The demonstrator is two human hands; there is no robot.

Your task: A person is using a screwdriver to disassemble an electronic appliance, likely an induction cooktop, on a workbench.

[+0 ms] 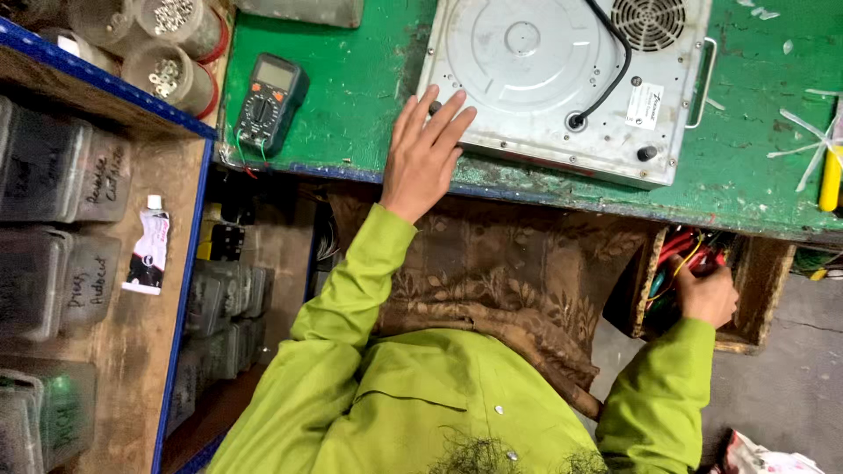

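Green-topped bench (351, 96) fills the upper view, paint worn at the front edge. Resting on it, underside up: a flat grey metal appliance (562, 79) with round fan grille at the far corner, black cord running across the base plate, wire handle on the right side. Patterned brown cloth (518, 263) hangs under the bench front, over the lap. Person wears a lime-green jacket; both sleeves in view.

Left hand (423, 158): palm down, fingers spread wide and flat, fingertips touching the near left corner of the appliance, heel of hand on the bench edge. Holds nothing.

Right hand (707, 294): lowered into an open wooden drawer (762, 281) below the bench at right, fingers curled among a tangle of red, yellow and green wires (680, 254); cannot tell whether it grips one.

Black multimeter (270, 101) lies on the bench left of the left hand, well apart. Yellow-handled tool (831, 180) at the far right bench edge. Small white tube (147, 250) on the wooden shelf at left, beside grey storage bins (53, 167).
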